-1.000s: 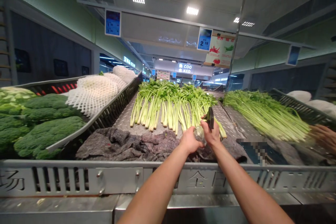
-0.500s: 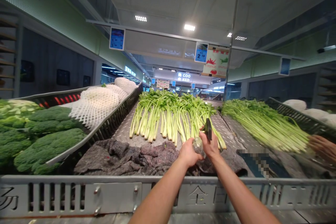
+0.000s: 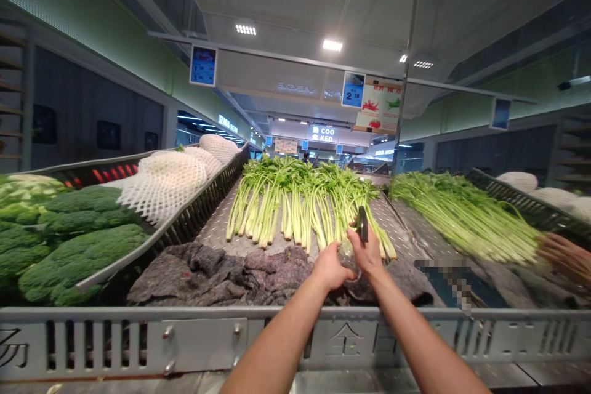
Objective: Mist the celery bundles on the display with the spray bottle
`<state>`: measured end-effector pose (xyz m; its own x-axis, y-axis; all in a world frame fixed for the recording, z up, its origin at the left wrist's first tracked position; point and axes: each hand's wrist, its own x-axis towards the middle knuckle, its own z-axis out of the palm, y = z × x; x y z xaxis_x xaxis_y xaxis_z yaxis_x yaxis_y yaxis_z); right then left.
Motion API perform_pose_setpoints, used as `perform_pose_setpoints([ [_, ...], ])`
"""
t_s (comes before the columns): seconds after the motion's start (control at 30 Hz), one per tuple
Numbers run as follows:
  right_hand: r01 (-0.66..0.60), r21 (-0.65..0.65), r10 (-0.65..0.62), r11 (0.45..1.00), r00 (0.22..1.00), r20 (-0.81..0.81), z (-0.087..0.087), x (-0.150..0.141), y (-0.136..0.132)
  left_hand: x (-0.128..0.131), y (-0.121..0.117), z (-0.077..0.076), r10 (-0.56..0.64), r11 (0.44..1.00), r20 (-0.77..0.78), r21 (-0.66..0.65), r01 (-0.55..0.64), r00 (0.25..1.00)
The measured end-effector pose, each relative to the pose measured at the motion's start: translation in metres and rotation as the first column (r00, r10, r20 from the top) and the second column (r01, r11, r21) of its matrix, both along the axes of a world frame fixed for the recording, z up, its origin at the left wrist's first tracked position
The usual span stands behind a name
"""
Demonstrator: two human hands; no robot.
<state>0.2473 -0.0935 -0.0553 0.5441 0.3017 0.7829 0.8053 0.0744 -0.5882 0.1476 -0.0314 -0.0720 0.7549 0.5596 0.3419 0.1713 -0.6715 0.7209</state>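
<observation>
L hand & R hand both closed around clear plastic bottle, held btwn them; looks like a spray bottle but can't confirm. L fingers wrap lower body, R hand sits higher, near dark bottle head, which sticks up above R fingers. Trigger/nozzle detail hard to make out; exact finger placement partly hidden by the hands themselves. Bottle is clear, so its edges are faint & contents can't be told. Held over near edge of steel chequer-plate tray, above grey felt cloth, just in front of cut stalk ends of celery bunches; contact w/ celery can't be told. Celery laid side by side, leaves far, stalks near. Steel front rail w/ stamped characters runs below, forearms cross it. To L: broccoli heads, foam-net-wrapped produce, contents hidden by netting. To R: long-stemmed greens; another person's hand at their ends, blurred & cut off by frame edge. Pixelated patch hides part of the surface nearby. Overhead: blue price sign, chili poster.
</observation>
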Motion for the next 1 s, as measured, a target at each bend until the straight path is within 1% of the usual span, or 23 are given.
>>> perform_pose_setpoints([
  [0.17,0.003,-0.059,-0.006,0.998,0.999,-0.053,-0.001,0.000,0.000,-0.002,-0.002,0.002,0.001,1.000,-0.065,0.006,-0.001,0.998],
  [0.3,0.011,-0.029,-0.013,1.000,0.999,-0.053,0.000,0.001,0.001,-0.002,-0.003,0.003,0.001,1.000,-0.063,0.020,0.000,0.998],
  [0.37,-0.007,-0.002,0.007,1.000,0.998,-0.056,0.000,0.002,0.001,-0.002,-0.003,0.003,0.008,1.000,-0.055,0.025,-0.006,0.998],
  [0.53,-0.093,0.017,0.094,0.995,0.992,-0.081,-0.002,0.004,0.004,-0.002,-0.002,0.001,0.024,1.000,-0.044,0.009,-0.023,0.999],
  [0.63,-0.135,0.044,0.139,0.990,0.985,-0.101,-0.004,0.007,0.006,-0.001,-0.001,-0.001,0.014,1.000,-0.019,0.003,-0.014,1.000],
  [0.7,-0.141,0.063,0.148,0.988,0.981,-0.122,-0.004,0.009,0.007,0.000,0.000,-0.001,0.006,1.000,-0.004,-0.006,-0.006,1.000],
  [0.77,-0.135,0.071,0.143,0.988,0.981,-0.131,-0.001,0.009,0.009,0.001,0.000,0.001,0.000,1.000,0.019,-0.015,0.000,1.000],
  [0.83,-0.132,0.056,0.138,0.990,0.985,-0.102,0.005,0.006,0.012,0.000,0.002,0.003,-0.002,1.000,0.056,-0.021,0.003,0.998],
  [0.93,-0.115,0.027,0.116,0.993,0.993,-0.004,0.017,-0.002,0.018,-0.003,0.006,0.008,0.061,0.998,0.122,-0.035,-0.058,0.991],
  [1.0,-0.119,0.033,0.118,0.992,0.993,0.020,0.022,-0.007,0.023,-0.007,0.011,0.010,0.078,0.996,0.144,-0.043,-0.073,0.987],
])
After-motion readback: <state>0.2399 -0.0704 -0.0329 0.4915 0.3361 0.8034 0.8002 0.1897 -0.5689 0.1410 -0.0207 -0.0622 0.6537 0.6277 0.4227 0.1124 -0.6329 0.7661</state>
